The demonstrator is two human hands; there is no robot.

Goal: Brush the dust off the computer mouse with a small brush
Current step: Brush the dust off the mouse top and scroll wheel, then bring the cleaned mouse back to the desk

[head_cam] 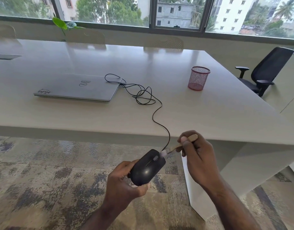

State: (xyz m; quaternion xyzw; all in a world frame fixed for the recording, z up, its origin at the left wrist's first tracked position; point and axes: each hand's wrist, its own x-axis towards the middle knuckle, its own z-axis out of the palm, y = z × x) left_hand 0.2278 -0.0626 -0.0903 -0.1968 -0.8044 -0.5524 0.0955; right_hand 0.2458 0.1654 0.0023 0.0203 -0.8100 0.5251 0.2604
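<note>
A black wired computer mouse (147,168) is held in the air below the table's front edge, gripped from underneath by my left hand (124,186). My right hand (197,156) pinches a small wooden-handled brush (176,147). The brush's pale bristles touch the front end of the mouse, beside the scroll wheel. The mouse's black cable (152,113) runs up over the table edge, coils loosely, and reaches the closed laptop.
A closed silver laptop (76,87) lies on the white table (209,110). A pink mesh pen cup (198,78) stands to the right. A black office chair (265,70) is at the far right. Beige chairs line the far side, under windows. Patterned carpet lies below.
</note>
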